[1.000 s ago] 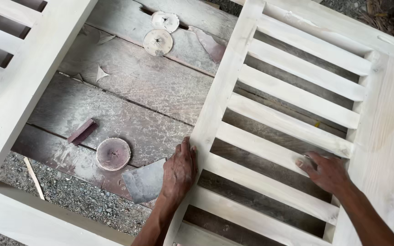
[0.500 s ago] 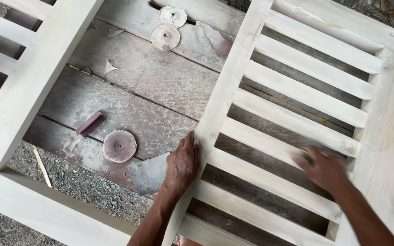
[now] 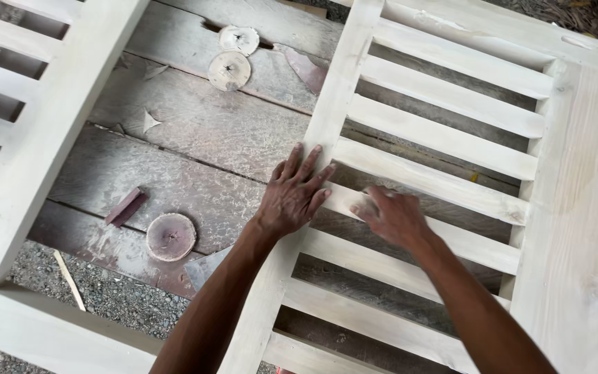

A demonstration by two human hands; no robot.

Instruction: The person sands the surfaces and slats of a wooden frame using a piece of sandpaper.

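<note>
A pale unfinished wooden slatted frame (image 3: pixel 451 138) lies across the right half of the view. My left hand (image 3: pixel 292 194) rests flat, fingers spread, on the frame's left upright rail (image 3: pixel 340 90). My right hand (image 3: pixel 392 215) presses down on one slat (image 3: pixel 465 239) near its left end, fingers curled over something small that I cannot make out.
Dusty old planks (image 3: pixel 195 145) lie under the frame, with three round worn sanding discs (image 3: pixel 171 237), (image 3: pixel 229 70), (image 3: pixel 239 39) and a small dark wood block (image 3: pixel 125 206). A second pale slatted frame (image 3: pixel 29 138) lies at left. Gravel ground (image 3: pixel 105 298) shows below.
My right hand has slid left along the slat from near the right rail to its left end. My left hand has moved up the upright rail and spread its fingers.
</note>
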